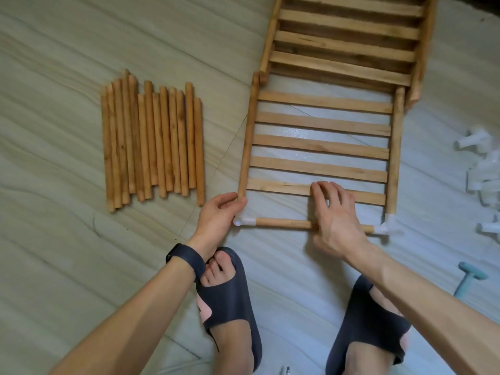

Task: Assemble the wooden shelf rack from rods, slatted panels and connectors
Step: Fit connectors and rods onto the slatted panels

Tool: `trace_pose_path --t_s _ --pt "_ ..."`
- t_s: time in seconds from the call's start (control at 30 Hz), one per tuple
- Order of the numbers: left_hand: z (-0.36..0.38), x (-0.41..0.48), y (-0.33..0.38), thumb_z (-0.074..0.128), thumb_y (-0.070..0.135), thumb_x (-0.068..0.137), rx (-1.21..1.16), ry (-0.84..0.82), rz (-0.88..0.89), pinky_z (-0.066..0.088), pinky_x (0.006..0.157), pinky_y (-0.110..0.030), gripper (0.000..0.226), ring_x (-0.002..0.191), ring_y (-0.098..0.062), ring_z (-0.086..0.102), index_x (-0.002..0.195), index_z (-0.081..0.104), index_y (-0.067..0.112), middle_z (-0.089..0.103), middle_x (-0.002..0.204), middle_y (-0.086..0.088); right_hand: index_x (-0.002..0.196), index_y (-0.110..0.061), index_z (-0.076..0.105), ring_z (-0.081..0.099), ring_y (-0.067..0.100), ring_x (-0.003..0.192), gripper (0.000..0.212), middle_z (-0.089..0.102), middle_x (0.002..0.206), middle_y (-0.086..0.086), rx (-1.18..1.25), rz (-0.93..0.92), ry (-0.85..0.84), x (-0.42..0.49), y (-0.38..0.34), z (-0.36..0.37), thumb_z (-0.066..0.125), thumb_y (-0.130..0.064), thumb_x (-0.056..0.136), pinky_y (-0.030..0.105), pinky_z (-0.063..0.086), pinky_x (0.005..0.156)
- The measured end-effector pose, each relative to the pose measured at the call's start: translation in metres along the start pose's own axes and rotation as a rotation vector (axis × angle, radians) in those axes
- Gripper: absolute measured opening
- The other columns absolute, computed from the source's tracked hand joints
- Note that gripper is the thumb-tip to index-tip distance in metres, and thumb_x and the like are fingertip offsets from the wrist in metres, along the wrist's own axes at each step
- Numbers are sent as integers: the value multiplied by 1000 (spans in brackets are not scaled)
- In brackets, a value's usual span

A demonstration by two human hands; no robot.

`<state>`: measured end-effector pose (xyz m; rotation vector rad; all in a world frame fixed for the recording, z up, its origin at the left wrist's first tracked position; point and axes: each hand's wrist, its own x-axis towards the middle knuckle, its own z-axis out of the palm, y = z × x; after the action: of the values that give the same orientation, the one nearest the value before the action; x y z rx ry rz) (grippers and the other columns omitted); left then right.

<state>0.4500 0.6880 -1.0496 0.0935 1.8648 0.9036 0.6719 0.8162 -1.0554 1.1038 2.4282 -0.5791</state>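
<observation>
— What lay on the pale floor (67, 266)?
— The panel (322, 146), flat, rails pointing away from the person, slats crosswise; loose rods (151, 142) lay parallel, left.
— Hands?
— Left hand (219, 212) gripped its near-left corner by a connector (244, 221); right hand (338, 215) rested on the nearest slat, fingers loose.

Bare forearms and 3 dark worn items.
A black wristband (186, 259) circles the left wrist; the left sandal (230, 307) and right sandal (370, 328) are thick, dark navy slides with wide straps.
</observation>
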Motion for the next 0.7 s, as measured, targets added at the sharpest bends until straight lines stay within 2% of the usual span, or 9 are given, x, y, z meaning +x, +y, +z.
trace_pose_path --t_s 0.07,0.17,0.23,0.3,0.4,0.5,0.6,0.7 --pt "3 4 -2 79 29 85 88 100 -16 54 91 -25 24 97 -8 68 107 70 23 73 99 6 151 -1 28 24 42 137 100 32 149 20 26 -5 5 -2 0 2 67 -9 60 67 24 111" --pt "14 2 -1 78 27 86 171 207 -29 53 85 -24 15 85 -4 66 100 73 25 71 87 13 154 -3 23 20 40 140 102 28 151 19 48 -12 -9 -5 0 1 68 -10 63 66 21 115" --pt "19 0 2 76 25 87 147 239 -52 50 78 -21 11 79 1 61 97 73 26 67 81 18 155 -3 22 18 40 141 103 26 153 18 41 -9 -23 -8 0 -1 69 -11 64 65 20 116" --pt "21 -2 1 78 23 86 105 225 -78 49 75 -19 9 80 0 62 93 73 26 68 82 15 154 -1 23 20 41 140 103 28 152 20 32 -8 -28 -11 0 -2 69 -13 62 65 22 116" --pt "12 -1 -4 78 14 86 -12 24 -162 57 75 -23 22 84 -14 71 107 75 10 76 93 -2 153 -6 20 16 38 138 104 23 150 17 41 -4 -35 -14 0 -7 69 -17 62 63 21 117" --pt "-7 -3 -6 74 7 84 -285 -272 -312 60 86 -29 38 101 -22 73 121 67 -1 75 109 -14 153 -13 18 13 33 139 103 20 150 13 113 -1 -25 -22 4 -8 70 -16 65 60 24 118" --pt "-22 -7 -4 67 8 80 -431 -473 -356 60 83 -27 37 99 -20 73 116 69 -2 74 108 -16 153 -16 20 19 34 139 102 21 148 7 223 -28 25 -30 10 -9 68 -14 63 54 34 114" --pt "-23 -11 -6 80 14 73 -472 -608 -381 61 82 -28 41 95 -19 74 112 75 1 75 103 -13 152 -15 26 24 35 137 100 25 147 9 275 -66 77 -35 19 -7 64 -15 59 52 37 112"
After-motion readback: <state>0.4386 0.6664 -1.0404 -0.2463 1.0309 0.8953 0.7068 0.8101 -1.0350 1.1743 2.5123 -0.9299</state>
